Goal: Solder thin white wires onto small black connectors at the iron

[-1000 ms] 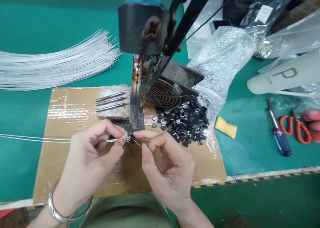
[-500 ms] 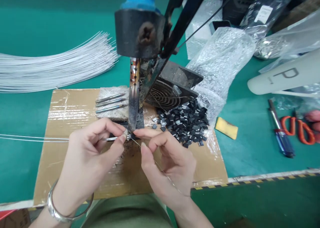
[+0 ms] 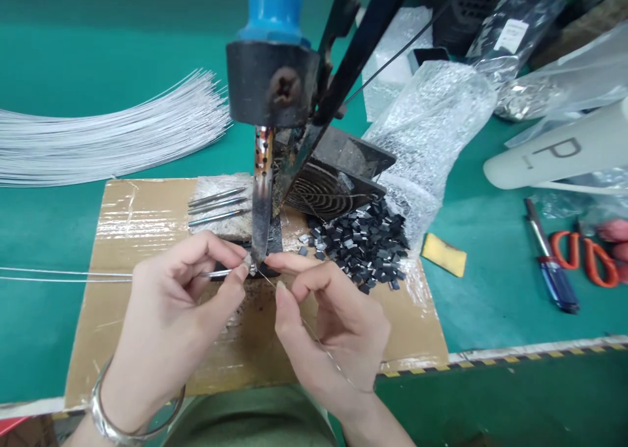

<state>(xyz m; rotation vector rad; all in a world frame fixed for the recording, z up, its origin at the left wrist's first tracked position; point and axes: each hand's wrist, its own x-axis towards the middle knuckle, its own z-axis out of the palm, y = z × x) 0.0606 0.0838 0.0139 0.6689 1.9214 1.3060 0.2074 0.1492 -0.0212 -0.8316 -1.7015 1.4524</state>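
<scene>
A soldering iron (image 3: 263, 205) with a blue handle is clamped upright, tip down, between my hands. Thumb and forefinger of my left hand (image 3: 181, 296) pinch the end of two thin white wires (image 3: 69, 277), which trail off to the left. A small metallic piece (image 3: 253, 268) shows at those fingertips, right at the iron's tip; its kind is too small to make out. My right hand (image 3: 333, 322) is closed on a strand of solder wire (image 3: 267, 279), whose end reaches the tip. That strand runs back across the palm.
Cardboard (image 3: 142, 218) lies under the work. Metal rods (image 3: 218, 208) rest on a pad at the left, near a bundle of white wires (image 3: 112, 143). Right of the iron are a fan (image 3: 324, 188), black connectors (image 3: 367, 244), a yellow sponge (image 3: 444, 254), a screwdriver (image 3: 552, 257) and orange-handled scissors (image 3: 596, 260).
The view has shifted slightly, so the iron and table items sit a little lower in it. Both hands keep nearly the same pose at the iron's tip.
</scene>
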